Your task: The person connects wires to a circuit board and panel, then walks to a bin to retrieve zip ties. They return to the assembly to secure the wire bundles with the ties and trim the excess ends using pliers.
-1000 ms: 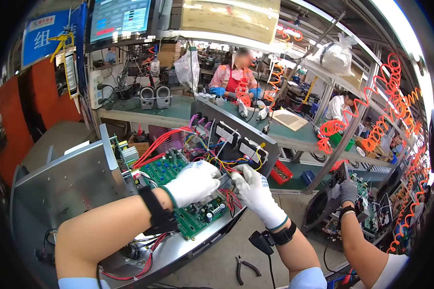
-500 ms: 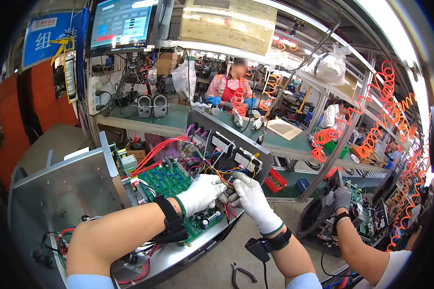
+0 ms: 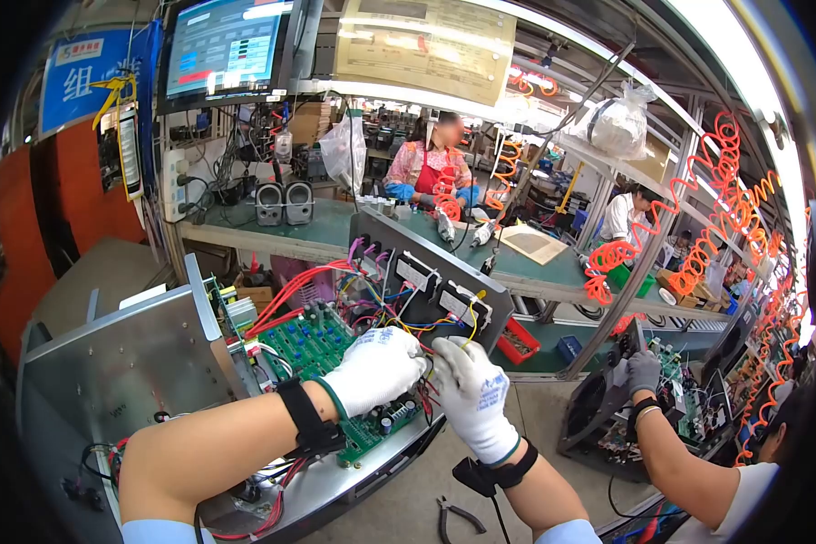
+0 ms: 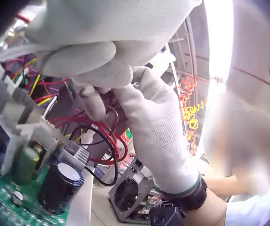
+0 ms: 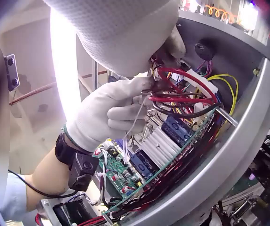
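My left hand point(image 3: 378, 370), in a white glove, pinches a bundle of red and dark wires point(image 5: 184, 100) with curled fingers. A thin white strip like a cable tie point(image 5: 138, 121) hangs from its fingertips. Close beside it, my gloved right hand point(image 3: 473, 399) curls its fingers on the same wires; its fingertips are partly hidden in both wrist views. Below the hands lies a green circuit board point(image 3: 304, 349) with capacitors and heat sinks, inside an open metal chassis point(image 3: 136, 363). Yellow and blue wires run toward the upright panel point(image 3: 390, 231) behind.
Cutting pliers point(image 3: 459, 520) lie on the floor below my right forearm. At the right, another person's grey-gloved hand point(image 3: 644, 372) works at a second unit point(image 3: 598, 399). A red parts bin point(image 3: 519, 342) stands behind the panel, under the green bench point(image 3: 335, 222). Coiled orange hoses point(image 3: 598, 272) hang at the right.
Both hands stay together at the wires while their fingers shift. My right hand has turned more upright, its back toward the head camera. The head view has shifted slightly.
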Available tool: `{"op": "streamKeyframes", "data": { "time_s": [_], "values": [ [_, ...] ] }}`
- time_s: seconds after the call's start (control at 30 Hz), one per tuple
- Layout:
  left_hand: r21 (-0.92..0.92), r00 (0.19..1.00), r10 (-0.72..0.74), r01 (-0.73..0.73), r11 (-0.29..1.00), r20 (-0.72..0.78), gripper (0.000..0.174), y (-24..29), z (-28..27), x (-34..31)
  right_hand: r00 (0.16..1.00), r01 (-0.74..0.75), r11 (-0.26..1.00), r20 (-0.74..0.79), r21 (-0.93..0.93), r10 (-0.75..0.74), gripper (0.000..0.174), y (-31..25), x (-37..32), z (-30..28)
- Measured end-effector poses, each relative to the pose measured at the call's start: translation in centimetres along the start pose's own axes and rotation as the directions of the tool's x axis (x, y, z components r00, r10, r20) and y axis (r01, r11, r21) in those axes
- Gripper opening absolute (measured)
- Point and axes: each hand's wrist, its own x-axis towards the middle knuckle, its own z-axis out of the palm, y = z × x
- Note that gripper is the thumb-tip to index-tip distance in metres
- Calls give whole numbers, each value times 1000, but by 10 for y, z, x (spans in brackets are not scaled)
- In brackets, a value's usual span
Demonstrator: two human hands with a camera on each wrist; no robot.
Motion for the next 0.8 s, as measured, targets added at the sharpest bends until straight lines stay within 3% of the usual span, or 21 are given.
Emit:
{"op": "streamKeyframes", "data": {
  "time_s": [0.07,0.13,0.17,0.23,0.3,0.37,0.43,0.47,0.57,0.7,0.77,0.8],
  "values": [
    [7,999,0,0,1000,-53,23,-1,1,0,991,91,992,-93,-91,-100,24,0,-1,-6],
    [-19,977,23,-28,999,-214,21,-2,8,-3,992,73,993,-92,-94,-81,24,-4,-8,-10],
    [-15,977,25,-29,999,-212,21,-4,9,-2,994,54,993,-90,-100,-63,25,-5,-12,-10],
    [-291,968,18,-92,952,-250,16,-6,10,0,993,78,994,-84,-76,-84,26,-2,-15,-5],
    [-464,990,-54,-14,886,-133,16,-6,5,0,988,124,986,-110,110,-112,27,3,-15,0],
    [-695,994,-102,95,712,32,18,-6,-4,-2,995,57,976,-87,211,-39,24,8,-14,-2],
    [-692,993,-52,112,713,107,20,-5,-13,-2,989,-128,873,-9,470,150,20,11,-12,-4],
    [-689,984,-6,129,713,178,23,-5,-15,-2,962,-270,820,102,505,255,18,9,-10,-10],
    [-602,987,85,13,799,134,26,-14,-6,4,922,-387,770,216,507,321,18,9,0,-19],
    [-497,988,98,-27,867,118,25,-5,-6,-3,841,-541,570,376,618,390,18,8,6,-25],
    [-318,990,125,-100,943,60,23,-8,-2,0,830,-558,579,393,595,396,19,8,8,-27],
    [-319,990,125,-100,943,59,23,-4,-4,-1,813,-580,482,426,657,398,20,10,8,-27]
  ]
}}
